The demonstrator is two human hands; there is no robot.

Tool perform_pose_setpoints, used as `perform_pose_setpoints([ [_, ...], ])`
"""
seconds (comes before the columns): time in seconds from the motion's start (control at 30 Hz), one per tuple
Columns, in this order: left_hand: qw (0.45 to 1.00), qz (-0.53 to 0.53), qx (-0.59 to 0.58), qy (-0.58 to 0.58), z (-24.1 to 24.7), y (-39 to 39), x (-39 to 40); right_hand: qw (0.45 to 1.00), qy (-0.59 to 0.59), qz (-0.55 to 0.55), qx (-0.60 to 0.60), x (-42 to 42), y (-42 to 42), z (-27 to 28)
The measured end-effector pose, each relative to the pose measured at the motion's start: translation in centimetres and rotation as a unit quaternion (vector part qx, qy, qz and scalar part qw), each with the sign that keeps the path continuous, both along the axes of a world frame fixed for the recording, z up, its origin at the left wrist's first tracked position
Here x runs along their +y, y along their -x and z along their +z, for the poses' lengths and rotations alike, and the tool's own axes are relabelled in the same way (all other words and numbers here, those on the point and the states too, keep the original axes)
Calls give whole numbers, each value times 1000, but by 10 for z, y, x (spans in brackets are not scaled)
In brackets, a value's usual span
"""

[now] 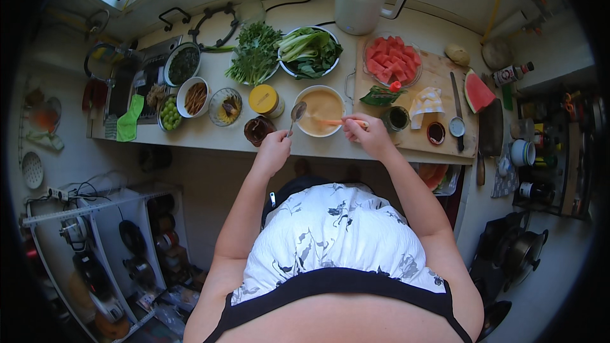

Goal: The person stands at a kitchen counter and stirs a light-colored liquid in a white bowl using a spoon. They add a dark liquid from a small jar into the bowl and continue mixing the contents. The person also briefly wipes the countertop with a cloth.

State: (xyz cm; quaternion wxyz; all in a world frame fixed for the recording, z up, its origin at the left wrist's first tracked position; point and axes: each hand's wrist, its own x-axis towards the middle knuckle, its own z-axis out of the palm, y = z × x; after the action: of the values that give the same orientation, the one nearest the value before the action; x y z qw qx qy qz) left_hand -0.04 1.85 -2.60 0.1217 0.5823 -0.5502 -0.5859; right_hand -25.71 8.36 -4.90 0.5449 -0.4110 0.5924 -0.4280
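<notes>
My left hand (273,154) grips a metal spoon (299,112) upright, its bowl at the left rim of a white bowl (344,103). Inside that bowl is a smooth tan sauce (318,105). An orange utensil (330,122) reaches into the sauce from the right, its handle pinched in my right hand (366,134); its tip is hard to make out. Just left of the spoon stand an open glass jar (259,131) with dark contents and a jar with a yellow lid (263,98). A small jar of dark green stuff (396,118) sits right of my right hand.
Behind are a bowl of leafy greens (305,50), frilly greens (253,50) and a white kettle (358,5). Leftward stand grapes (170,113) and a bowl of brown strips (194,97). On the cutting board (431,64) are watermelon cubes (392,59) and a knife (454,90).
</notes>
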Motion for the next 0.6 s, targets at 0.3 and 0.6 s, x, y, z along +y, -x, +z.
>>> perform_pose_setpoints([
  [0.3, 1000, -3, -2, 4, -5, -1, -1, 924, 172, 72, 333, 6, 0, 15],
  [0.6, 1000, -7, -2, 0, -3, -2, 1, 926, 164, 49, 337, 4, -14, 13],
])
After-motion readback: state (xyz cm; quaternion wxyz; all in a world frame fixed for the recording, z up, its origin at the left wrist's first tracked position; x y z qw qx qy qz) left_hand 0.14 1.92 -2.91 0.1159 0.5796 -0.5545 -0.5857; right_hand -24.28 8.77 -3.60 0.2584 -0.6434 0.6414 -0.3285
